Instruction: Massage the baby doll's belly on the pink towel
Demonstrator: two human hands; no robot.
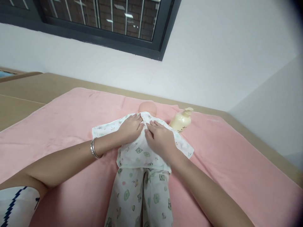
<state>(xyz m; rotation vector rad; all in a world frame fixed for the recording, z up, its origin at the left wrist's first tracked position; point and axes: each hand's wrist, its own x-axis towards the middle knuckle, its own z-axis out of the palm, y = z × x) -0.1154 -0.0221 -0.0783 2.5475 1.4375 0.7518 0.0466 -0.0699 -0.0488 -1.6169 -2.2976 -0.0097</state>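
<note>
A baby doll lies on its back on a pink cloth, its head away from me. It wears a white printed top and matching trousers. My left hand rests on the left side of the doll's chest, fingers extended over the fabric. On the right side of the chest lies my right hand, its fingers spread near the front opening. The fingertips of both hands are close together below the neck. The doll's own hands are hidden by the sleeves.
A pale yellow pump bottle stands on the cloth just right of the doll's shoulder. The wooden surface's edge runs along a white wall, with a dark-framed window above.
</note>
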